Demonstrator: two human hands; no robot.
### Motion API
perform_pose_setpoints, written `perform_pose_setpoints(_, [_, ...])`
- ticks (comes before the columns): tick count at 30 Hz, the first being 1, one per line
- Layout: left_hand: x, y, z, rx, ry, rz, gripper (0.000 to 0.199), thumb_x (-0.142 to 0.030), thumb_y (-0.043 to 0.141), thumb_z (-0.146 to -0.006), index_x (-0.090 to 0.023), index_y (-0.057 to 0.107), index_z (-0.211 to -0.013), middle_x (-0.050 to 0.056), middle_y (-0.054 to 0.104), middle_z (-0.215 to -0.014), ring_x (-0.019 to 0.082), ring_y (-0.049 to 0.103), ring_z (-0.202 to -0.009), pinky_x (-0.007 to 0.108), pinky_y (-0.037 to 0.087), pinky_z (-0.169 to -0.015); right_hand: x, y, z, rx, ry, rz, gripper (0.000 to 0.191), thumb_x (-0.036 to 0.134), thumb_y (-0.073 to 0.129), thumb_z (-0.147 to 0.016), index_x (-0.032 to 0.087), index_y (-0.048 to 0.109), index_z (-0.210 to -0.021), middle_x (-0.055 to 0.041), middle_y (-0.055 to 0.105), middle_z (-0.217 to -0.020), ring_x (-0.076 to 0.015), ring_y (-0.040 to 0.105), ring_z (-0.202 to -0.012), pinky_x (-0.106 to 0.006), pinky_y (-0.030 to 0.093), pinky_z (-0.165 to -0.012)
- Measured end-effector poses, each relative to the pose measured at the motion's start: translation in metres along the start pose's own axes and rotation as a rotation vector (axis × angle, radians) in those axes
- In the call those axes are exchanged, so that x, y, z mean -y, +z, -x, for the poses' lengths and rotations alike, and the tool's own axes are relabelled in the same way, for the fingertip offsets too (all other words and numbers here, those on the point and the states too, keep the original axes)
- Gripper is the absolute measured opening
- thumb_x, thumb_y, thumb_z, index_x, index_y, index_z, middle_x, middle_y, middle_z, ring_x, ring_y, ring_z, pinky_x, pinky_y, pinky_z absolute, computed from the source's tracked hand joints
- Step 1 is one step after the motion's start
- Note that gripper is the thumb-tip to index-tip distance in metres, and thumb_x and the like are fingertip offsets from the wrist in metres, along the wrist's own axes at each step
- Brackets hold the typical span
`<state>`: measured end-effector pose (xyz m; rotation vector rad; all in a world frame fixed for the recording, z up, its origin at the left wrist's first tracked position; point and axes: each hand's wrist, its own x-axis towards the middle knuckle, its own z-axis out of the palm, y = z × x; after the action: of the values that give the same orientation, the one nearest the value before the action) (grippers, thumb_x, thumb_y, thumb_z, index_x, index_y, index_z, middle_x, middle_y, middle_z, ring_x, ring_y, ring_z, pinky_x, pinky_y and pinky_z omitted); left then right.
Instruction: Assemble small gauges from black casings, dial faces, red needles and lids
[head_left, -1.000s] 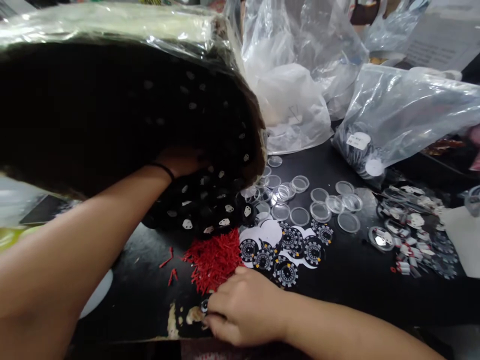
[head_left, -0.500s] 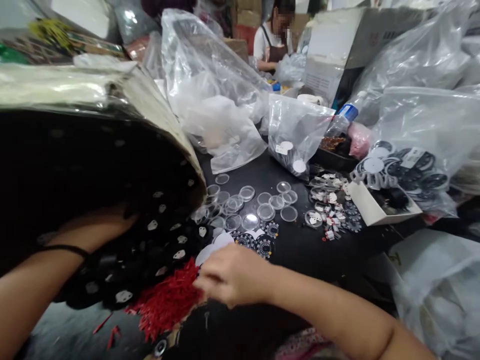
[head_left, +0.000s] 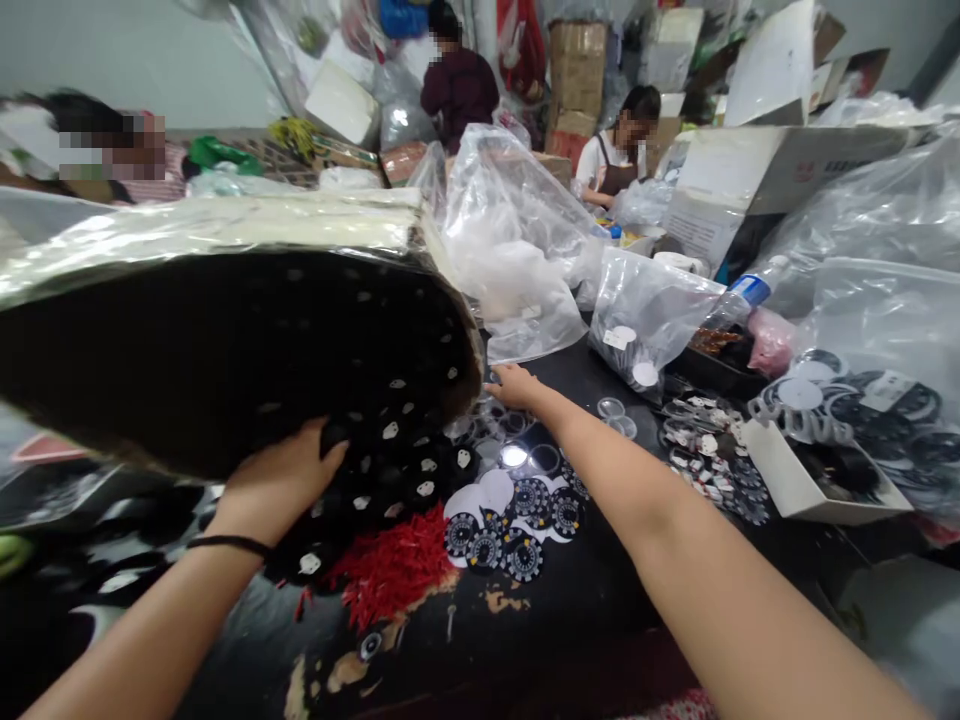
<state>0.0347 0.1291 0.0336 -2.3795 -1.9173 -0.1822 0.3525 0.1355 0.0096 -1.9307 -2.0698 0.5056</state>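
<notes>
Reaching split: left hand at container mouth, right hand up by the clear discs.

Nearest me, the worn edge of the black tabletop, with a small round part on it. Just beyond, a heap of red pieces touches the black tagged pieces, which spill out of the big plastic-wrapped container. Printed discs and white discs overlap right of the red heap.

Change: my right hand has gone from beside the red heap to the far side of the clear discs, so neither hand covers the red or printed stuff now. Fingers drawn loosely together near the container's rim; can't tell if they pinch anything. My left hand has come back from deeper inside to the mouth, over the tagged pieces, thumb apart from fingers; dark there, grip on a piece can't be told.

Room: the container wall hems in both hands. Right forearm looks freer over the tabletop, between printed discs and the mixed small parts; white box limits it farther right.

Farther: disc-filled bag, bottle, then three people at the back.
</notes>
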Motion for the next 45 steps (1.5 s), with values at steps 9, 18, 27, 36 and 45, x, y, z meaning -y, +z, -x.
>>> perform_pose_setpoints(9, [-0.05, 0.032, 0.166, -0.304, 0.316, 0.476, 0.046, -0.033, 0.049, -0.096, -0.028, 0.047, -0.141, 0.006, 0.058, -0.144, 0.025, 0.055, -0.131, 0.043, 0.037, -0.114, 0.016, 0.025, 0.012, 0.147, -0.103, 0.041, 0.068, 0.054, 0.063, -0.087, 0.029, 0.043, -0.147, -0.0124, 0.025, -0.162, -0.0411, 0.016, -0.148, -0.079, 0.01, -0.108])
perform_pose_setpoints(18, [-0.113, 0.058, 0.227, -0.166, 0.394, 0.692, 0.041, -0.018, 0.05, -0.095, -0.026, 0.053, -0.135, 0.008, 0.059, -0.142, 0.023, 0.056, -0.13, 0.042, 0.048, -0.108, 0.022, 0.002, 0.123, -0.022, -0.227, 0.035, 0.049, 0.043, 0.046, -0.1, 0.021, 0.048, -0.143, -0.0104, 0.04, -0.155, -0.0304, 0.028, -0.148, -0.063, 0.019, -0.119])
perform_pose_setpoints(27, [0.008, 0.033, 0.23, -0.428, -0.285, 0.509, 0.043, -0.028, 0.05, -0.096, -0.022, 0.05, -0.138, 0.014, 0.05, -0.149, 0.028, 0.047, -0.137, 0.049, 0.038, -0.113, 0.018, 0.095, 0.236, -0.063, -0.528, 0.249, 0.075, 0.063, 0.047, -0.093, 0.029, 0.026, -0.156, -0.0118, 0.042, -0.155, -0.0365, 0.04, -0.142, -0.071, 0.02, -0.115])
perform_pose_setpoints(36, [0.075, 0.055, 0.203, -0.262, -0.371, 0.409, 0.054, -0.036, 0.053, -0.093, -0.019, 0.045, -0.143, 0.018, 0.054, -0.142, 0.033, 0.052, -0.132, 0.052, 0.043, -0.108, 0.035, 0.067, 0.227, -0.234, -0.483, -0.159, 0.029, 0.029, 0.052, -0.097, 0.027, 0.063, -0.123, -0.009, 0.066, -0.127, -0.0284, 0.057, -0.127, -0.062, 0.028, -0.116])
perform_pose_setpoints(45, [-0.052, 0.039, 0.256, -0.225, -0.194, 0.7, 0.059, -0.046, 0.066, -0.082, -0.034, 0.052, -0.139, 0.01, 0.058, -0.125, 0.035, 0.055, -0.122, 0.055, 0.047, -0.104, 0.124, 0.065, 0.234, 0.233, -0.12, -0.573, 0.037, 0.044, 0.073, -0.082, 0.022, 0.063, -0.111, -0.0022, 0.069, -0.094, -0.018, 0.063, -0.082, -0.03, 0.05, -0.071])
